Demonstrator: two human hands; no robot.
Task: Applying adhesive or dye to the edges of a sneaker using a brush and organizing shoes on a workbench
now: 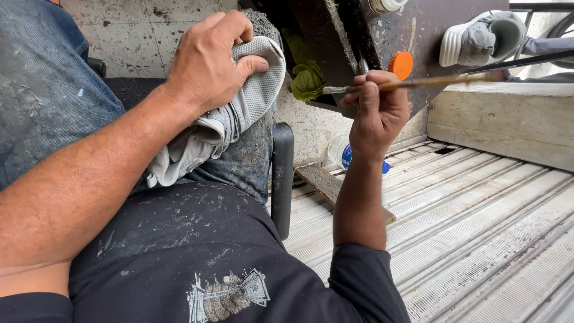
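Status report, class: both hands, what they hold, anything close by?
Left hand grips grey shoe upper on knee. Right hand pinches thin brush. Orange cap near brush.

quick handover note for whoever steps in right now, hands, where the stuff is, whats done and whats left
Left hand: gripping a grey mesh shoe upper, pressed down on the knee of the paint-flecked jeans.
Right hand: pinching a thin brush, held level, its tip end near a green rag under the dark bench.
Nearby: an orange cap on the bench edge, a finished-looking grey and white shoe on top, a plastic bottle on the ribbed metal floor.
Done: cannot tell how far the upper has been brushed.
Left: the brush is off the upper, so brushing looks unfinished.
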